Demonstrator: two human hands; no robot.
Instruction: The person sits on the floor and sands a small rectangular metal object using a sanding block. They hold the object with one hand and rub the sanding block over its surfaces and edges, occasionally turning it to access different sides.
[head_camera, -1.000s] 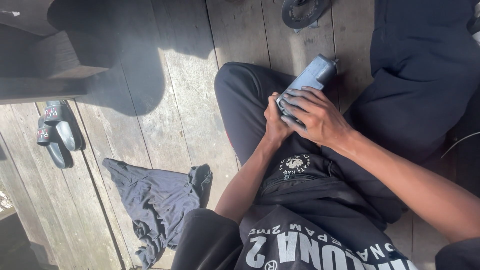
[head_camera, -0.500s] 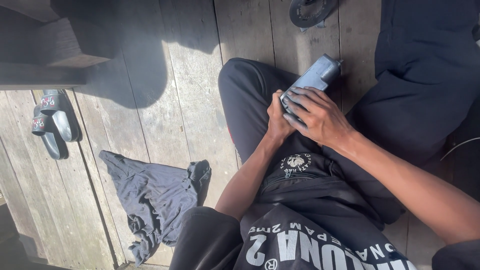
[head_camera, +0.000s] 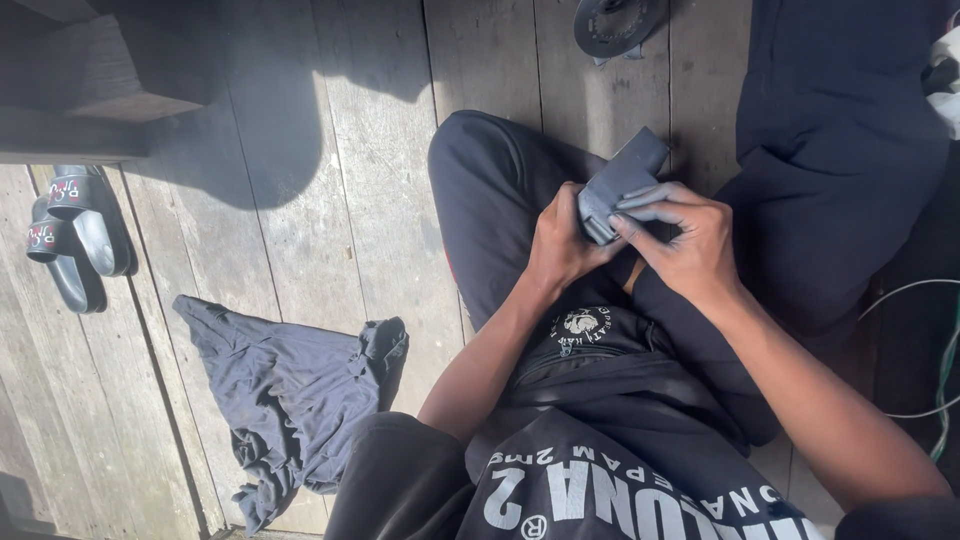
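Note:
I sit on a wooden plank floor with my knees bent, in black trousers and a black printed shirt. Both hands hold a small grey box-shaped object (head_camera: 620, 180) above my raised knee. My left hand (head_camera: 560, 245) grips its near end from the left. My right hand (head_camera: 680, 235) wraps its right side, fingers spread across the top face. The far end of the object sticks out past my fingers toward the floor boards.
A crumpled dark grey garment (head_camera: 290, 395) lies on the planks at lower left. A pair of black slide sandals (head_camera: 75, 235) sits at the left edge. A dark round object (head_camera: 620, 25) rests at the top. Dark cloth (head_camera: 850, 150) and thin cables (head_camera: 935, 350) are at right.
The view has shifted slightly, so everything sits a little lower in frame. My hands stay on the grey object, with my right fingers shifted a bit along its top.

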